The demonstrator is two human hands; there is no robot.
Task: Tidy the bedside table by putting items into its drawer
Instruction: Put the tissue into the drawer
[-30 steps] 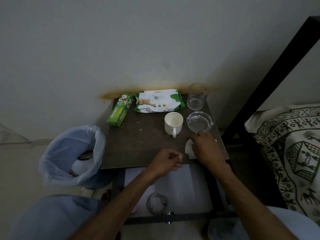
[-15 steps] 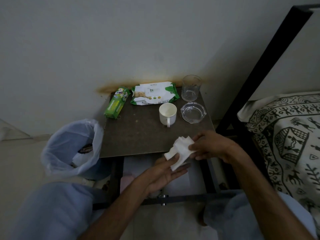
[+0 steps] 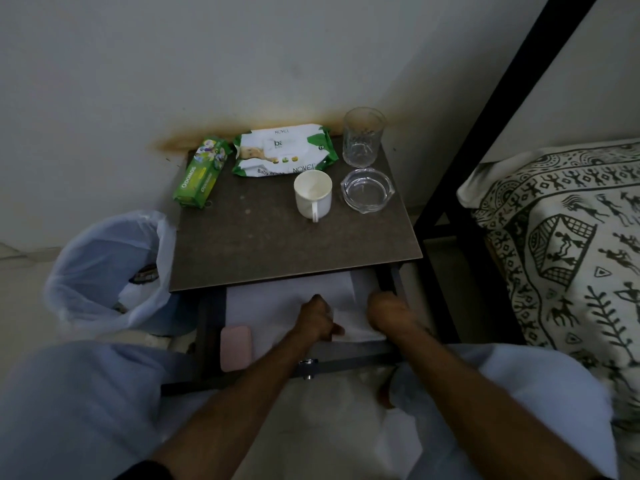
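The worktop (image 3: 277,244) was speckled dark brown. The wipes pack (image 3: 284,150) was white and green, the box (image 3: 202,171) bright green, the mug (image 3: 312,194) cream, the case (image 3: 236,348) pink, and the bedsheet (image 3: 571,244) white with black tribal figures.

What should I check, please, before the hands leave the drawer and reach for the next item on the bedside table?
1. Drawer pulled open: ok.
2. White tissue inside the drawer, between the left hand and the right hand: ok.
3. Tissue let go by both hands: cannot tell; the fingers curl right beside it.
4. Room left in the drawer: ok; besides the tissue, only a pink bar shows, at its left side.
5. Tabletop cleared: not ok; green box, wipes pack, mug, glass and glass dish sit there.
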